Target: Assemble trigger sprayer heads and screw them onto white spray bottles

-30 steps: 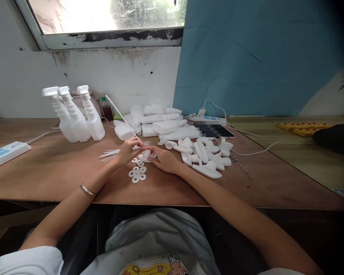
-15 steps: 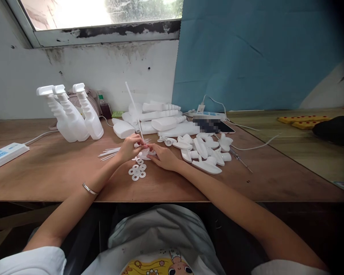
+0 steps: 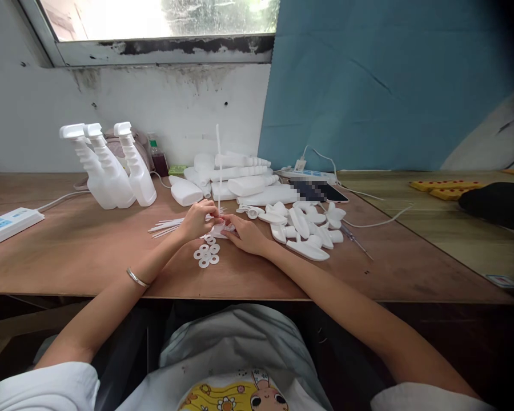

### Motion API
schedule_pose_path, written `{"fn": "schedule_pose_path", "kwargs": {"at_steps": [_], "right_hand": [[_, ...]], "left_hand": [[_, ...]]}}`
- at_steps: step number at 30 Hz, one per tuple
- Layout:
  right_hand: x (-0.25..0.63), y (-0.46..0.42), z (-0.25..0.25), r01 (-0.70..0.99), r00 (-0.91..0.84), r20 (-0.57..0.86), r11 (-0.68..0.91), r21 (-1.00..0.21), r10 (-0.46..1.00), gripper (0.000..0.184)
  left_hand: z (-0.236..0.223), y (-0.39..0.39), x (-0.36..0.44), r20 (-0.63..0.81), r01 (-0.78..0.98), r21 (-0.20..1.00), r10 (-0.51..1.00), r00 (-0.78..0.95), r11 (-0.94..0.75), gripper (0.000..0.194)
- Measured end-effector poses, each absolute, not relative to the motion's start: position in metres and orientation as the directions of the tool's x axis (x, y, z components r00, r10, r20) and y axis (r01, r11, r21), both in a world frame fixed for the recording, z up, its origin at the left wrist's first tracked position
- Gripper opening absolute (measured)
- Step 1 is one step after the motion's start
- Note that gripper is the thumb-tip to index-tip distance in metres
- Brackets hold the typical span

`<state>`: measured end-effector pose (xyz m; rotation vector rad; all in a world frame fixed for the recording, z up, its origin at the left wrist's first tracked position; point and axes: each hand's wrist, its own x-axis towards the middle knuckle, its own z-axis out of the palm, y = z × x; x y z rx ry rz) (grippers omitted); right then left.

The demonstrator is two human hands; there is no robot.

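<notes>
A thin white tube (image 3: 219, 165) stands nearly upright, its lower end pinched in the fingers of my left hand (image 3: 200, 220). Close beside it, my right hand (image 3: 247, 233) is closed on a white spray head (image 3: 219, 230), which is partly hidden by my fingers. The tube's lower end meets the top of the spray head, though my fingertips cover the exact joint. Just in front lie several flat white ring washers (image 3: 206, 252). More thin tubes (image 3: 167, 227) lie to the left of my left hand. A pile of white spray heads (image 3: 304, 225) is right of my right hand.
White bottles (image 3: 244, 180) lie stacked behind my hands. Three spray bottles with heads (image 3: 141, 177) stand at the back left. A power strip (image 3: 11, 225) is at the left, a tablet (image 3: 319, 191) and a screwdriver (image 3: 357, 242) at the right. The table (image 3: 257, 279) ends near my lap.
The tube has swung from leaning left to nearly upright. Both hands stay together at the spray head. The whole view has shifted slightly.
</notes>
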<state>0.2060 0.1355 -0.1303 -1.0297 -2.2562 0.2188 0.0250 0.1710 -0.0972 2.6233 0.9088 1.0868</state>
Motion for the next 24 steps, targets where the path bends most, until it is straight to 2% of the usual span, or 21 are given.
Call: {"fn": "schedule_pose_path", "kwargs": {"at_steps": [4, 9, 12, 17, 19, 24], "right_hand": [[0.206, 0.137, -0.132, 0.575, -0.494, 0.49, 0.693, -0.435, 0.718, 0.034], [0.205, 0.141, -0.138, 0.48, -0.362, 0.462, 0.587, -0.653, 0.81, 0.054], [0.206, 0.145, -0.139, 0.446, -0.277, 0.411, 0.495, -0.745, 0.868, 0.045], [0.207, 0.147, -0.135, 0.467, -0.203, 0.413, 0.458, -0.756, 0.888, 0.028], [0.206, 0.145, -0.133, 0.493, -0.197, 0.403, 0.446, -0.747, 0.893, 0.027], [0.206, 0.141, -0.131, 0.51, -0.239, 0.375, 0.444, -0.736, 0.896, 0.027]], "left_hand": [[-0.102, 0.17, 0.022, 0.566, 0.482, 0.471, 0.672, 0.477, -0.739, 0.016], [-0.108, 0.173, 0.018, 0.537, 0.376, 0.625, 0.726, 0.429, -0.684, 0.025], [-0.108, 0.177, 0.016, 0.5, 0.364, 0.682, 0.768, 0.4, -0.634, 0.032], [-0.105, 0.183, 0.012, 0.37, 0.337, 0.805, 0.857, 0.357, -0.488, 0.049], [-0.105, 0.188, 0.009, 0.307, 0.388, 0.83, 0.909, 0.282, -0.401, 0.046], [-0.111, 0.208, -0.007, 0.23, 0.491, 0.837, 0.969, 0.088, -0.243, 0.017]]}}
